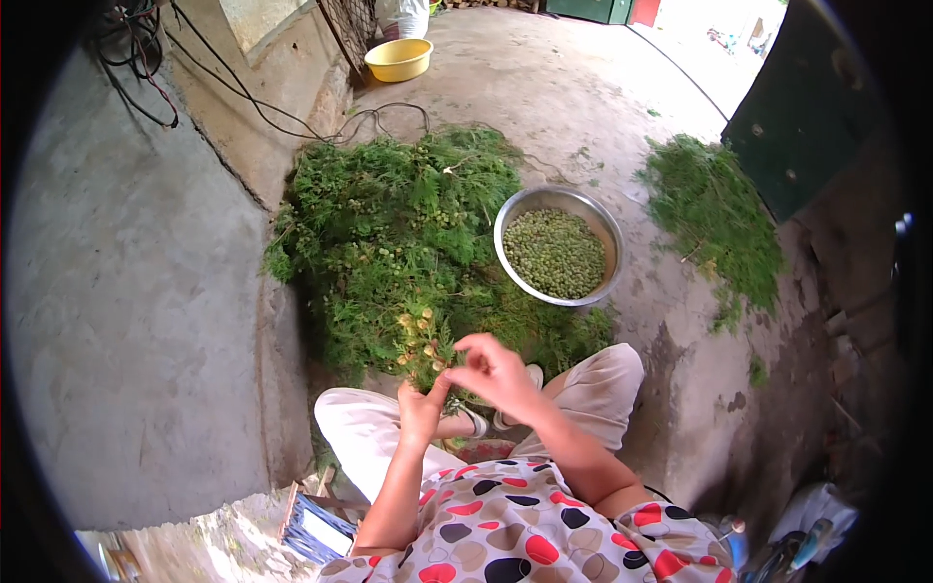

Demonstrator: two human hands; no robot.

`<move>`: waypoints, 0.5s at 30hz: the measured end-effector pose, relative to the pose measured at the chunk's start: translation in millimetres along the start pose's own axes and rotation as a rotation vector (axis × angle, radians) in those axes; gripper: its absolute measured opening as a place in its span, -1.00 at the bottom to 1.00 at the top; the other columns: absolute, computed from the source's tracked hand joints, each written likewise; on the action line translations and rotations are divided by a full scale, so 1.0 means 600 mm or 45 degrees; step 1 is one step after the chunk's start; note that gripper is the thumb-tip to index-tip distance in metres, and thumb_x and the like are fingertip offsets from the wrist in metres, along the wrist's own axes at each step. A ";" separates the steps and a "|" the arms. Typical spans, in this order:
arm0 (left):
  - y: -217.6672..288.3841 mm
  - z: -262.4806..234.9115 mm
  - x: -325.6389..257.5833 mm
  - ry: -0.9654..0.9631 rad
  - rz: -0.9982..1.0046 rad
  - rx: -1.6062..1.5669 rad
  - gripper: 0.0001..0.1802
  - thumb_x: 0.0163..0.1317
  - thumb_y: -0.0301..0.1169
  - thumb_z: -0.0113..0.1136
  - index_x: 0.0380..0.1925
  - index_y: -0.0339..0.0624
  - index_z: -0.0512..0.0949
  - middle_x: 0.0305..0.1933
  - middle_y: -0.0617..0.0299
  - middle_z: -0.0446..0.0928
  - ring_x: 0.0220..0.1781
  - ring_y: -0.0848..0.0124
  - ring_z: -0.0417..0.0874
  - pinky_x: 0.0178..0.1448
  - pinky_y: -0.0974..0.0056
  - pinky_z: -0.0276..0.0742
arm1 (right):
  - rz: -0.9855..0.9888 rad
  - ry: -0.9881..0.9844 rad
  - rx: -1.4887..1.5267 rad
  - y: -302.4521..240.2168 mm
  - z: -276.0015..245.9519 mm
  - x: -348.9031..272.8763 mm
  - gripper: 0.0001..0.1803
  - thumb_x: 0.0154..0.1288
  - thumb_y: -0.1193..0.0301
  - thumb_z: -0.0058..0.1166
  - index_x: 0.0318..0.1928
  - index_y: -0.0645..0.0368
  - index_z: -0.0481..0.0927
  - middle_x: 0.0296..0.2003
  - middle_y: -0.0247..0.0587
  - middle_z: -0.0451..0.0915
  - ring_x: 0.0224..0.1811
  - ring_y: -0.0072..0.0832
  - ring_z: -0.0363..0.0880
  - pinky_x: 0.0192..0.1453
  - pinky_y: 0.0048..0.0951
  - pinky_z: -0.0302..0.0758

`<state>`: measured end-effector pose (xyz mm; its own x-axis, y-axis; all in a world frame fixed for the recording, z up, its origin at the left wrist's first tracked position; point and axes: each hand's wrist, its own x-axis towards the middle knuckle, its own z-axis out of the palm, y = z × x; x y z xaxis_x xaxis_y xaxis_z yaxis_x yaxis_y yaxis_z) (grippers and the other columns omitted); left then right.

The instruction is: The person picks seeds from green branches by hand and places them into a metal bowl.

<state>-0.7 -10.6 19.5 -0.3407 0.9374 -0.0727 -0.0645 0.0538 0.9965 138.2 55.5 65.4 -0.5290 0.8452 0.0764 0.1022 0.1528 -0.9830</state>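
Between my knees, my left hand [420,410] is closed round the stem of a green conifer sprig [416,356] that bears several yellowish-brown cones. My right hand [494,371] is just right of the sprig, slightly blurred, with its fingers bent into a pinch. Whatever lies between those fingertips is too small to make out. Beyond both hands spreads a large heap of green conifer branches [398,223] dotted with cones. At the heap's right side stands a round metal basin [614,255], holding many small green cones [554,255].
A smaller pile of conifer branches [714,219] lies on the right, beside a dark green door [802,117]. Farther off, a yellow plastic basin [399,62] stands near the wall. Black cables [262,112] run down the left wall to the concrete floor. A concrete ledge [146,321] borders my left side.
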 end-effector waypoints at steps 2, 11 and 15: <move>-0.026 -0.001 0.000 0.011 0.163 0.155 -0.56 0.16 -0.62 0.06 0.08 -0.31 0.35 -0.10 0.22 0.51 -0.14 0.50 0.52 -0.04 0.41 0.45 | -0.264 0.056 -0.417 -0.016 0.018 -0.003 -0.59 0.06 0.29 0.23 -0.12 0.12 0.40 -0.50 -0.30 0.43 -0.53 -0.51 0.44 -0.48 -0.52 0.38; 0.005 0.003 -0.005 0.015 0.038 -0.130 -0.67 0.15 -0.52 0.16 -0.05 -0.32 0.47 -0.19 0.29 0.55 -0.18 0.57 0.50 -0.05 0.41 0.45 | -0.054 -0.056 -0.161 0.004 0.014 0.003 -0.78 0.18 0.36 0.12 -0.24 0.20 0.44 -0.50 -0.27 0.48 -0.50 -0.58 0.46 -0.43 -0.53 0.41; 0.018 0.004 -0.003 -0.008 -0.051 -0.222 -0.65 0.13 -0.53 0.19 -0.05 -0.33 0.46 -0.18 0.30 0.54 -0.17 0.56 0.50 -0.04 0.41 0.45 | -0.059 -0.063 0.076 0.028 0.019 0.001 -0.81 0.25 0.38 0.04 -0.21 0.23 0.44 -0.45 -0.36 0.48 -0.47 -0.66 0.43 -0.42 -0.59 0.38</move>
<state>1.3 -10.6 30.4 -0.3287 0.9378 -0.1114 -0.2400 0.0312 0.9703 130.2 52.8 47.4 -0.5731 0.8114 0.1147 0.0274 0.1589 -0.9869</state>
